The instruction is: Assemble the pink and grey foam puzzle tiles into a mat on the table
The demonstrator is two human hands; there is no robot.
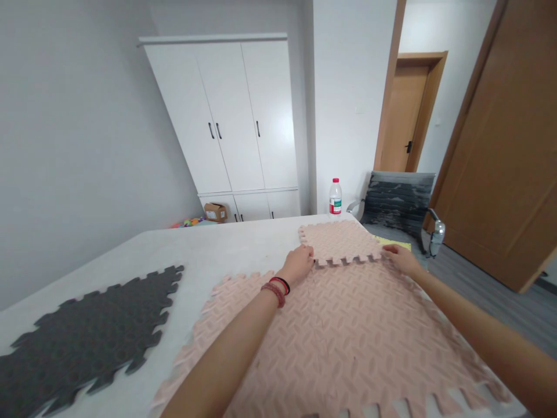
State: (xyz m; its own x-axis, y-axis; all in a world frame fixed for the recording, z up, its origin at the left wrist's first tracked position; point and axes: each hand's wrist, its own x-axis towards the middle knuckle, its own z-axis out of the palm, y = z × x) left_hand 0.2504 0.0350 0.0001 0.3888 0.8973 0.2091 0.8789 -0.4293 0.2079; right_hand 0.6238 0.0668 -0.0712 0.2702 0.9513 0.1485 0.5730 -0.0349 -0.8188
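A pink foam mat tile (342,239) with toothed edges lies at the far end of the table. Its near edge is raised slightly over the larger pink foam mat (361,325), which looks like tiles joined along a seam. My left hand (299,264), with a red band and a beaded bracelet at the wrist, is closed on the far tile's near left corner. At that tile's near right corner, my right hand (401,260) pinches the edge. The fingertips of both hands are partly hidden.
A dark grey foam tile (96,337) lies on the white table (209,247) to the left. At the far edge stands a plastic bottle with a red cap (335,198). A grey office chair (398,203) is beyond the right side, with white cabinets (235,116) behind.
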